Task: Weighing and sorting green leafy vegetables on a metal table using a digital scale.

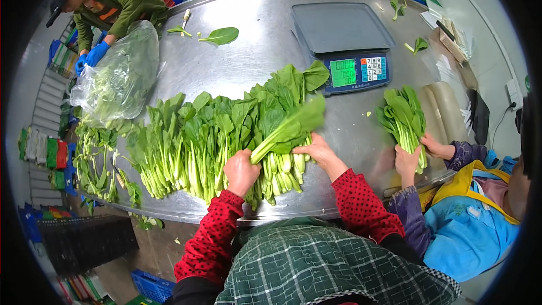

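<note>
My left hand (243,170) is closed around the stem end of a leafy green stalk (289,130), which slants up to the right; its leaf tip is slightly blurred. Below it lies a long row of leafy greens (195,147), with pale stems toward me and leaves away. At the right end of this row, my right hand (320,152) has its thumb and fingers apart beside the stems. Some of its fingertips are hidden by the greens.
A scale (344,28) with a lit display stands behind the greens on the metal table (248,8). At right, a co-worker's hands (409,161) hold a bunch of greens (403,116). At far left, blue-gloved hands (93,55) handle a clear plastic bag (127,73). Loose leaves (220,36) lie about.
</note>
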Demonstrator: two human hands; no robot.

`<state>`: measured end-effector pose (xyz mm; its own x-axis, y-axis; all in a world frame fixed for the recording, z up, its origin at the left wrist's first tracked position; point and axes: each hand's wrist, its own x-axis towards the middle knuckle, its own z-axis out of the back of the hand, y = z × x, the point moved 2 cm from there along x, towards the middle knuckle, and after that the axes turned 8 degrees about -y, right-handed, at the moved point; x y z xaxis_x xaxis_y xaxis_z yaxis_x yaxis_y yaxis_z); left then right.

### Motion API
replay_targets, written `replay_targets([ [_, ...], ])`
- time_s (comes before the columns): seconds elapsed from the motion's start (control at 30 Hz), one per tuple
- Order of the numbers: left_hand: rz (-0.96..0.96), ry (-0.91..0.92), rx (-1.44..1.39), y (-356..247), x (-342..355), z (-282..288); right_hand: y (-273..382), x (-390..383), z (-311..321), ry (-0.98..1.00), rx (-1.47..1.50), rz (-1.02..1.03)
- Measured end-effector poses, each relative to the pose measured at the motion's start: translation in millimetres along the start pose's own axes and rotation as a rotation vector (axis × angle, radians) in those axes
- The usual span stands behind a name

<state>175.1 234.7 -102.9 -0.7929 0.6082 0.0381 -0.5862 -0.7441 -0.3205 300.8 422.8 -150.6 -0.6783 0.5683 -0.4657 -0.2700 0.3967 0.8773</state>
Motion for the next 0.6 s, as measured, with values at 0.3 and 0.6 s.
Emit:
replay_targets([
  [0.3,0.43,-0.143,-0.827,31.8,48.6,73.5,4.6,2.0,7.6,0.068,0.051,-0.043],
  [0.6,0.306,0.09,-0.591,-29.0,0.5,-0.3,21.5,4.7,-17.8,0.211,0.042,0.033],
])
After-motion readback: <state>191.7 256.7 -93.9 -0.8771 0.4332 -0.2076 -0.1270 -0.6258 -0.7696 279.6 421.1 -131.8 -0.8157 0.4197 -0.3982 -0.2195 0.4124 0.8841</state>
